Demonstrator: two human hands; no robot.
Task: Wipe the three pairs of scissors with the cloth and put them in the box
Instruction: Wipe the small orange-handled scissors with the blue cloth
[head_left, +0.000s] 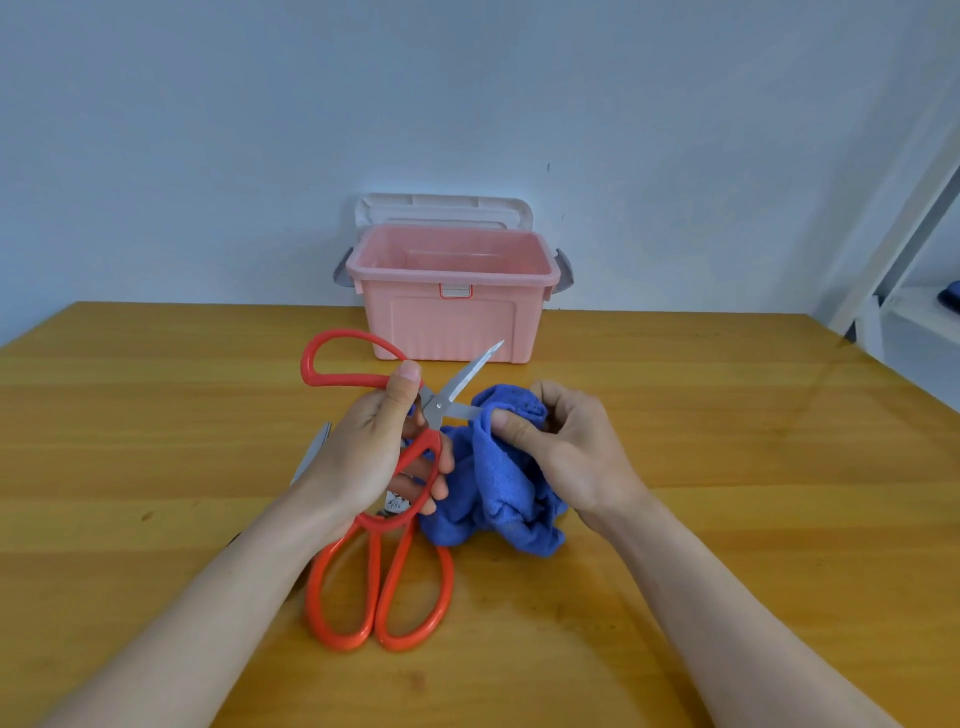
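Note:
My left hand (371, 447) grips red-handled scissors (343, 364) above the table, their blades spread apart. One blade (475, 369) points up toward the box. The other blade runs into the blue cloth (501, 478), which my right hand (563, 447) pinches around it. A second pair of orange-red scissors (382, 587) lies on the table under my left wrist, handles toward me. A grey blade tip of a third pair (311, 452) shows left of my left hand; the rest of it is hidden. The pink box (452, 312) stands open at the table's back.
The box's pale lid (444, 208) leans upright behind it against the wall. The wooden table (727, 467) stretches wide to both sides. A white frame (904, 228) and a shelf stand off the table's right edge.

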